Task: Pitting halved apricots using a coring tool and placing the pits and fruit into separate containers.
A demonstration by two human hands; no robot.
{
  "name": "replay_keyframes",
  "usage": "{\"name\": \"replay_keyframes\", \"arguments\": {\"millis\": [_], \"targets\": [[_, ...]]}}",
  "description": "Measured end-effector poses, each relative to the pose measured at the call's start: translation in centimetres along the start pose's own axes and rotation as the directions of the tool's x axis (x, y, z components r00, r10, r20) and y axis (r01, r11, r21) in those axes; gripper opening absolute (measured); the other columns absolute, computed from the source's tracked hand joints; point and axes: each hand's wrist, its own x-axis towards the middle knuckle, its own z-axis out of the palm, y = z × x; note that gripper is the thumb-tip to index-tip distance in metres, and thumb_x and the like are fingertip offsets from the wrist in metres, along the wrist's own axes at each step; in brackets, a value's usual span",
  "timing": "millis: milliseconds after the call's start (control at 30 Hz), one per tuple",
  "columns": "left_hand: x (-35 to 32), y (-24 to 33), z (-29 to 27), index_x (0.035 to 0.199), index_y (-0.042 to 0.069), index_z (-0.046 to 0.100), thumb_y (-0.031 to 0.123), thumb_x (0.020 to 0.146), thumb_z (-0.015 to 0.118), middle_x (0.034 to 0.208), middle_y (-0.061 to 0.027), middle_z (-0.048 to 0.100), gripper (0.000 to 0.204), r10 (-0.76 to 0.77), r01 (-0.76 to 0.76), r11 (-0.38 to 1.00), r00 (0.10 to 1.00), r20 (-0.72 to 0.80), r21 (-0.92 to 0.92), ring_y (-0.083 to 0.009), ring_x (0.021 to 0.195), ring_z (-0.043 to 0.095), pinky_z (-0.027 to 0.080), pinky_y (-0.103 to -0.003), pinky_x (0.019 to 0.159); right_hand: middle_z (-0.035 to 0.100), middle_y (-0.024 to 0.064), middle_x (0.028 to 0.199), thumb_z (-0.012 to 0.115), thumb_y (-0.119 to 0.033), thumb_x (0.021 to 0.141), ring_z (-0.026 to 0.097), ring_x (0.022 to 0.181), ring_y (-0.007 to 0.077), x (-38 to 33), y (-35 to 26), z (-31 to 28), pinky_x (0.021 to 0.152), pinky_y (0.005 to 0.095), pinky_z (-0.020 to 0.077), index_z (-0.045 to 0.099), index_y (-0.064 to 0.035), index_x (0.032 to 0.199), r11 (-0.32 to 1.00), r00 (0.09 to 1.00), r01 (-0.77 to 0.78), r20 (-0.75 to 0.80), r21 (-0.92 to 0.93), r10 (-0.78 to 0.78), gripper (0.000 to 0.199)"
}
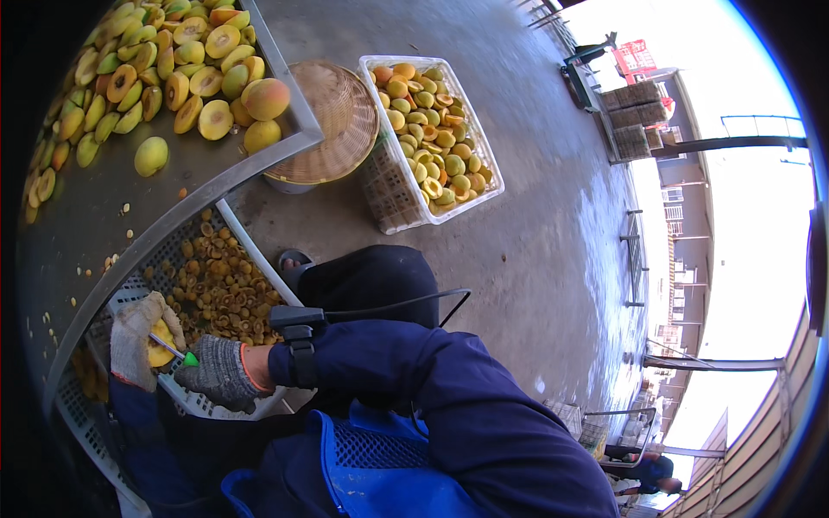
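Note:
My left hand, in a cream work glove, is closed around a yellow peach half. My right hand, in a grey knit glove with an orange cuff edge, grips a green-handled tool. The tool's thin metal shaft reaches to the peach half; its tip is hard to make out. Both hands are over a light plastic crate at the lower left. Inside the crate lie many small brownish-yellow peach pits. Part of the crate is hidden beneath my gloves.
A metal-edged table at the upper left bears a heap of halved and whole peaches. Beyond it are a round woven basket and a white crate of peaches. Stacked crates stand far right; a person is at lower right.

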Motion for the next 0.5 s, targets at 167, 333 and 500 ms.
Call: {"name": "replay_keyframes", "arguments": {"millis": [167, 333, 500], "targets": [[0.3, -0.3, 0.0, 0.082, 0.005, 0.059, 0.031, 0.095, 0.057, 0.065, -0.0078, 0.059, 0.029, 0.001, -0.001, 0.999, 1.0, -0.004, 0.033, -0.0177, 0.055, 0.058, 0.046, -0.029, 0.053, 0.058, 0.0094, 0.064, 0.058, -0.012, 0.085, 0.062, 0.056, 0.0275, 1.7, 3.3, 0.7, 0.051, 0.042, 0.048, 0.062, -0.0035, 0.101, 0.56, 0.848, 0.466, 0.164, -0.685, -0.505, 0.019], [0.9, -1.1, 0.4, 0.08, 0.007, 0.06, 0.034, 0.094, 0.059, 0.064, -0.0061, 0.058, 0.031, 0.121, -0.12, 0.992, 0.992, -0.018, 0.048, -0.0159, 0.058, 0.058, 0.046, -0.027, 0.055, 0.059, 0.0085, 0.07, 0.058, -0.009, 0.081, 0.064, 0.061, 0.0299, 1.7, 3.5, 0.9, 0.052, 0.0412, 0.0473, 0.059, -0.0055, 0.106, 0.686, 0.912, 0.371, 0.105, -0.626, -0.397, 0.025], [1.5, -1.8, 0.5, 0.081, 0.005, 0.06, 0.039, 0.097, 0.053, 0.067, -0.0058, 0.058, 0.038, 0.386, -0.378, 0.915, 0.922, -0.037, 0.138, -0.0151, 0.061, 0.056, 0.043, -0.027, 0.057, 0.059, 0.0047, 0.067, 0.057, -0.013, 0.087, 0.062, 0.059, 0.0248, 0.3, -0.3, 0.4, 0.055, 0.0385, 0.0488, 0.059, -0.0097, 0.104, 0.907, 0.942, 0.326, 0.008, -0.267, -0.337, 0.018]]}}
